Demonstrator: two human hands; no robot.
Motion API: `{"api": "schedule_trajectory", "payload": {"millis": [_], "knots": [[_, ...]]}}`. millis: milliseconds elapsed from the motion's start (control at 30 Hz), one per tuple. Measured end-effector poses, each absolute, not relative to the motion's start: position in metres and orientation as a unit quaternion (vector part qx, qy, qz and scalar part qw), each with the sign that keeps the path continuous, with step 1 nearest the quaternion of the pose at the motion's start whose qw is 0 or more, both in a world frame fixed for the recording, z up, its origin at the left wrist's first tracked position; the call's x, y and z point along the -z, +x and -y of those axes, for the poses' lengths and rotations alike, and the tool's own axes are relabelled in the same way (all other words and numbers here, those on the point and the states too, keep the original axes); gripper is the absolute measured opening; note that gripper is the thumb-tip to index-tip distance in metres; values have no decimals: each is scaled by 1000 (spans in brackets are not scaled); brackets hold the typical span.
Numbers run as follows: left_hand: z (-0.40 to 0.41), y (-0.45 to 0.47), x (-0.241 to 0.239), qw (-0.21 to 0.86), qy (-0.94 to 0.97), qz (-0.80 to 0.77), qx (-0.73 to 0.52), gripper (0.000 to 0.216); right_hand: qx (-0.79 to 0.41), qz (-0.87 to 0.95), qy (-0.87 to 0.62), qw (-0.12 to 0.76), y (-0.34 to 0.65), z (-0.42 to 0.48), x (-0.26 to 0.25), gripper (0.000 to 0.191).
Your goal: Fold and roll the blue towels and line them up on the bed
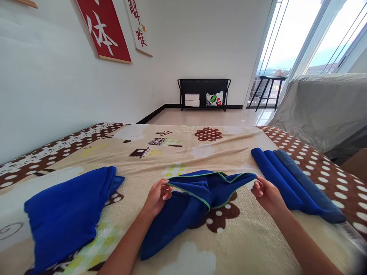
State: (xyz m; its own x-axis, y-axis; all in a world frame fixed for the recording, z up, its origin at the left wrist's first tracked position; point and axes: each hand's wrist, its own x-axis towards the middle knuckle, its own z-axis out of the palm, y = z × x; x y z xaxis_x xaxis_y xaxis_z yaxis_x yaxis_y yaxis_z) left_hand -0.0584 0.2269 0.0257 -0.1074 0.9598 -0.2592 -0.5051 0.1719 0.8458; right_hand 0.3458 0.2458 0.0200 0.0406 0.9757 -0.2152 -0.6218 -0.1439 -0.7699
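A blue cloth with green stitched edging (183, 214) is stretched between my two hands, its lower part lying crumpled on the patterned blanket. My left hand (158, 195) pinches one corner of it. Its opposite corner is pinched in my right hand (265, 191), so the upper edge hangs slightly slack between them. To the left lies a stack of folded blue cloths (69, 214). Beside my right hand, several rolled blue cloths (298, 187) lie side by side, the outermost one a greyer blue.
The beige blanket (137, 152) has a brown polka-dot border and covers a broad flat surface. Beyond it, a black metal rack (204, 87) stands against the wall. A plastic-covered piece of furniture (329, 107) is at the right, near a black stool (271, 80) by the window.
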Motion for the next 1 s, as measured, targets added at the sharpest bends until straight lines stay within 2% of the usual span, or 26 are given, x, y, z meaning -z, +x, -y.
{"api": "schedule_trajectory", "payload": {"millis": [100,233,400,600,767,1000], "knots": [[-231,-72,-31,637,225,-445,-588,14,-653,194,-377,627,357,-248,-20,15],[-229,-82,-38,627,195,-433,-617,12,-651,204,-353,641,375,-250,-20,10],[-225,-93,-39,653,203,-400,-610,7,-609,228,-349,675,396,-258,-11,14],[-227,-98,-33,667,231,-369,-605,8,-576,269,-371,677,396,-261,3,21],[-212,-105,-63,571,278,-368,-679,11,-540,276,-341,718,411,-248,-26,20],[-133,-123,-158,389,375,-340,-770,20,-388,332,-306,803,437,-191,-123,11]]}}
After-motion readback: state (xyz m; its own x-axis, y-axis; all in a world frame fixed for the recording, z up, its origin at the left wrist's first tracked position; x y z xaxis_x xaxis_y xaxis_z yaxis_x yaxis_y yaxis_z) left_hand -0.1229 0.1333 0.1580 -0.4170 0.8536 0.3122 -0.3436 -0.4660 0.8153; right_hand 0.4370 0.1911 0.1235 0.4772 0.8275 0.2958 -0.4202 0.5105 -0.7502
